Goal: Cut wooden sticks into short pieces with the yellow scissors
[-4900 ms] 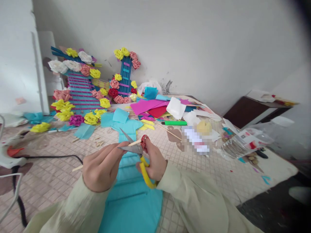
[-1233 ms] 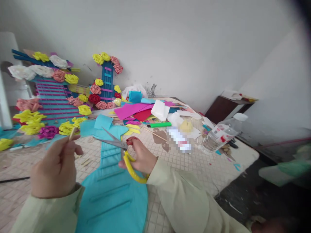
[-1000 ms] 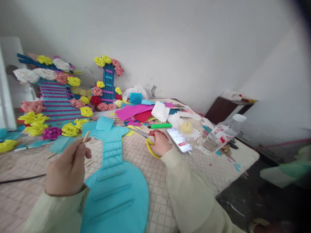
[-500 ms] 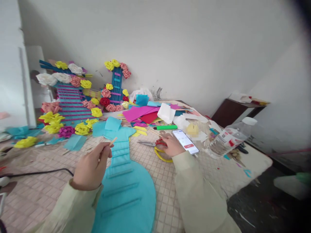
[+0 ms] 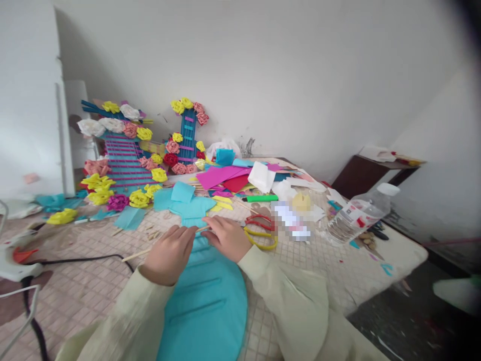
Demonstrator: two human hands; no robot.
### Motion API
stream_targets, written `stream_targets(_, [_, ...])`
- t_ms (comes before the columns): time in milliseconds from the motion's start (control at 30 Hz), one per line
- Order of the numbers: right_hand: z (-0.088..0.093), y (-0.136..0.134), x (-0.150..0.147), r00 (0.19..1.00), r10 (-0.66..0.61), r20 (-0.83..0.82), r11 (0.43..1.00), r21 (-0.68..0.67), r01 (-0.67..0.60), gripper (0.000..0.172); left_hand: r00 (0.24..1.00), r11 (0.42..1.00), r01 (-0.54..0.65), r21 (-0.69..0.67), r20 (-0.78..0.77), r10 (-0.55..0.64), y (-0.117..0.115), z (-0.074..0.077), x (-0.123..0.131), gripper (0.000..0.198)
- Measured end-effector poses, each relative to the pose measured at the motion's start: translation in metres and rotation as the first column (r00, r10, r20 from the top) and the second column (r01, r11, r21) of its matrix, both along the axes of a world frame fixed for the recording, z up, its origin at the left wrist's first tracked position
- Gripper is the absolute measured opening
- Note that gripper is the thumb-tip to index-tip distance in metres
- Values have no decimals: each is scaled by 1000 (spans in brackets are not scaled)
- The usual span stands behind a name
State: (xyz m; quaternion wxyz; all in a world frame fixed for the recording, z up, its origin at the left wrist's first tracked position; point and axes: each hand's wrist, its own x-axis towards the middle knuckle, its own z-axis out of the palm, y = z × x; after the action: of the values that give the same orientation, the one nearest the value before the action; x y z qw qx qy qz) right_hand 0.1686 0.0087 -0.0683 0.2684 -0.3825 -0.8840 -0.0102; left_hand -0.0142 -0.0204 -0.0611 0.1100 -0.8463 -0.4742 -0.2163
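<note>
A turquoise paper-covered guitar shape (image 5: 221, 321), crossed by several raised strips, lies flat in front of me. Over its neck my left hand (image 5: 171, 254) and my right hand (image 5: 227, 239) are close together, fingers pinched. A thin wooden stick (image 5: 136, 254) sticks out to the left from under my left hand. Between my fingertips a short length of wooden stick (image 5: 203, 229) shows; whether both are one stick is hidden by my left hand. Scissors with red and yellow handles (image 5: 265, 244) lie just right of my right hand.
Paper flowers and striped turquoise pieces (image 5: 128, 170) lean at the back left. Coloured paper sheets (image 5: 221, 175), a green marker (image 5: 262, 198) and a blurred phone (image 5: 291, 220) lie behind my hands. A tilted water bottle (image 5: 356, 215) is at right, a black cable (image 5: 86, 258) at left.
My right hand has moved left from beside the scissors and phone to the guitar's neck. My left hand has shifted right and lower to meet it. The view has turned slightly left.
</note>
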Motion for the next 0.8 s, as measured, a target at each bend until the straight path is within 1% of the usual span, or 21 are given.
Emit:
stream_targets(67, [1,1,-1,999,-4,41,1000,12,3,27,999,1000,-16,6,-36,17,-1,0,0,29])
stream_targets(200, [0,3,-3,996,-25,85,999,47,21,35,995,998,-60,21,-75,62,-3,-1,-1,33])
stream_targets(300, [-5,6,-4,993,-35,109,995,95,25,35,994,997,-70,22,-88,71,-3,-3,-1,36])
stream_targets(400, [-13,9,-4,991,-42,128,991,131,25,31,993,997,-74,28,-93,76,-4,-7,0,39])
stream_targets(533, [-23,12,-4,991,-60,124,989,139,42,24,991,994,-97,45,-92,101,-5,-14,3,39])
stream_targets(633, [-28,13,-4,992,-63,111,989,140,47,25,987,990,-129,58,-94,134,-7,-16,7,40])
stream_targets(800, [-30,14,-2,993,-69,90,989,140,56,27,982,985,-157,67,-98,163,-10,-16,13,41])
